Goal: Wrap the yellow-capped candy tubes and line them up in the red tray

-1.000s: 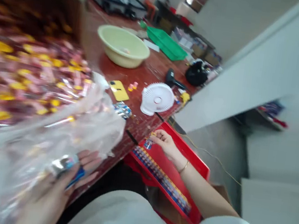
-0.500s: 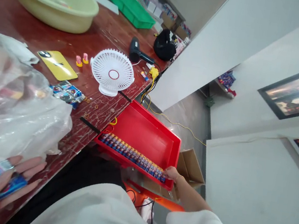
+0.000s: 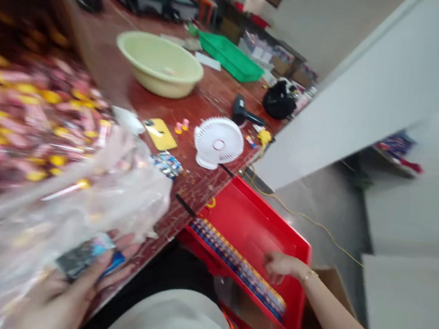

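My left hand (image 3: 67, 290) is at the bottom left and grips a few small blue and silver packets (image 3: 86, 257) next to a clear plastic bag (image 3: 75, 204) full of pink and yellow sachets. My right hand (image 3: 281, 264) reaches into a red tray (image 3: 263, 228) beside the table. Its curled fingers hover just above a row of small blue packets (image 3: 238, 265) lined along the tray's near wall. Motion blur hides whether those fingers hold anything.
On the red-brown table (image 3: 207, 103) lie a yellow-green basin (image 3: 158, 63), a white fan (image 3: 217, 143), a yellow phone (image 3: 160, 134), loose packets (image 3: 167, 164), a black hair dryer (image 3: 245, 115), a green tray (image 3: 230, 57). A cardboard box (image 3: 325, 310) sits under the red tray.
The view swung back left and up towards the bag. My right hand left the tray's far end of the row and now hovers over its middle. The left hand keeps its packets.
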The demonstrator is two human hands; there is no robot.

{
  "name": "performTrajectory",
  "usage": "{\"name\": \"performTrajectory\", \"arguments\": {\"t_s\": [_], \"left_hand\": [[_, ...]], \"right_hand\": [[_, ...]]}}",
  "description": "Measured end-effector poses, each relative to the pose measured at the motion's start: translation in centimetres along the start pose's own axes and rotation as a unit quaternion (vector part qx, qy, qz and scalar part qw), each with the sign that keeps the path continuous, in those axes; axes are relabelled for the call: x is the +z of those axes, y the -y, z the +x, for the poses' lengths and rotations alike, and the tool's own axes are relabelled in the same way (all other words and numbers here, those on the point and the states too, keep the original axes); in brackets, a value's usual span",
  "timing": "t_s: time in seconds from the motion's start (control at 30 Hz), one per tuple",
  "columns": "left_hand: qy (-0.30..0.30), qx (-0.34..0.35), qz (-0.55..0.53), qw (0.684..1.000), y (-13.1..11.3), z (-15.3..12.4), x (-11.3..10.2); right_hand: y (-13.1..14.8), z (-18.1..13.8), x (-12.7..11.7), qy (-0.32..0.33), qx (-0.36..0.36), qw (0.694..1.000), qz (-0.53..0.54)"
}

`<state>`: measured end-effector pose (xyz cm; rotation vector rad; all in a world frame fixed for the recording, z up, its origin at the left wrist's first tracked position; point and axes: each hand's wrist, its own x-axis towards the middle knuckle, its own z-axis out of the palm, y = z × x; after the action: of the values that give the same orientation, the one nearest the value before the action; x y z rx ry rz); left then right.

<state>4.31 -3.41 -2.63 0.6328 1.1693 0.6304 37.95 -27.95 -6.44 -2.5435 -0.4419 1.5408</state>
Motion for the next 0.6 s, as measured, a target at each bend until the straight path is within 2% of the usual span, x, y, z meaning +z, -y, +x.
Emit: {"name": "performTrajectory", "arguments": {"t_s": [0.07, 0.13, 0.17, 0.23, 0.27, 0.3, 0.33, 0.43, 0.5, 0.6], "left_hand": [[0.027, -0.009, -0.045, 0.999, -1.3, -0.6, -0.2], [0.036, -0.008, -0.069, 0.997, -2.2, -0.8, -0.9], [0.032, -0.007, -0.077, 0.996, -2.6, -0.9, -1.3], [0.017, -0.005, -0.093, 0.996, -3.1, -1.2, -2.2], [0.007, -0.001, -0.097, 0.995, -3.2, -1.3, -2.6], [-0.005, 0.004, -0.097, 0.995, -3.3, -1.4, -3.0], [-0.015, 0.012, -0.095, 0.995, -3.4, -1.6, -3.3], [-0.032, 0.039, -0.088, 0.995, -3.3, -1.7, -4.3], [-0.038, 0.056, -0.090, 0.994, -3.3, -1.6, -4.8], [-0.040, 0.077, -0.100, 0.991, -3.3, -1.2, -5.4]], "right_hand": [[7.3, 0.3, 1.2, 0.055, -0.128, 0.990, -0.019], [15.5, 0.1, 3.5, 0.060, -0.285, 0.956, -0.034], [19.6, -0.2, 4.8, 0.038, -0.369, 0.928, -0.043], [27.7, -0.7, 7.4, -0.069, -0.560, 0.822, -0.078], [31.5, -0.7, 8.5, -0.131, -0.609, 0.778, -0.086], [35.0, -0.6, 9.4, -0.174, -0.633, 0.749, -0.087], [38.2, -0.4, 10.1, -0.210, -0.638, 0.736, -0.085], [44.9, 1.1, 11.0, -0.272, -0.610, 0.741, -0.070], [46.9, 2.2, 11.4, -0.291, -0.596, 0.746, -0.068], [47.0, 3.4, 12.0, -0.283, -0.613, 0.735, -0.067]]}}
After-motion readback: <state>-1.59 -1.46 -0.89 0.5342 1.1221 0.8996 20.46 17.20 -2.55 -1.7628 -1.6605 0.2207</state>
